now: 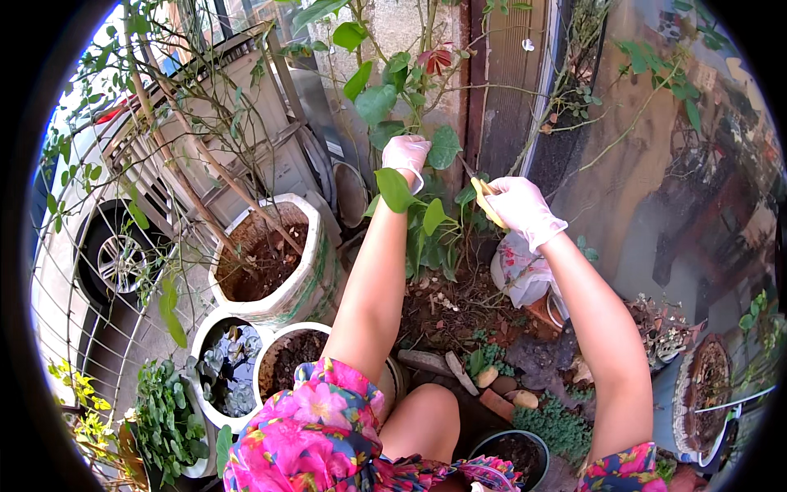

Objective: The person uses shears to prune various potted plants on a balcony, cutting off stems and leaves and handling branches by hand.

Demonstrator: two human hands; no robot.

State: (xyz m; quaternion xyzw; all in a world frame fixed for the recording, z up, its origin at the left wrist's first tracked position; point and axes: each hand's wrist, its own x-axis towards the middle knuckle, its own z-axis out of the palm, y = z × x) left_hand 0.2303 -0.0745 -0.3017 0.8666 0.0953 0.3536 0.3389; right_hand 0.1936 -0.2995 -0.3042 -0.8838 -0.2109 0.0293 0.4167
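Observation:
My left hand [406, 154], in a thin translucent glove, is closed among the leaves of a climbing plant [376, 103], around a stem that the fingers mostly hide. To its right, my gloved right hand [519, 206] grips yellow-handled scissors [487, 200]. Their narrow blades point up and left, close to a broad green leaf [444, 147]; whether they are parted I cannot tell. More heart-shaped leaves [395, 189] hang over my left wrist and below it. The stems rise from a bed of brown soil [436, 307].
An octagonal pot [276, 301] with woody stems stands left, beside round white pots [203, 393]. Stones [458, 372] edge the soil. A plastic bag [522, 270] sits below my right hand. Thin rose branches [633, 123] cross the glass at right. Wire mesh [86, 295] runs along the left.

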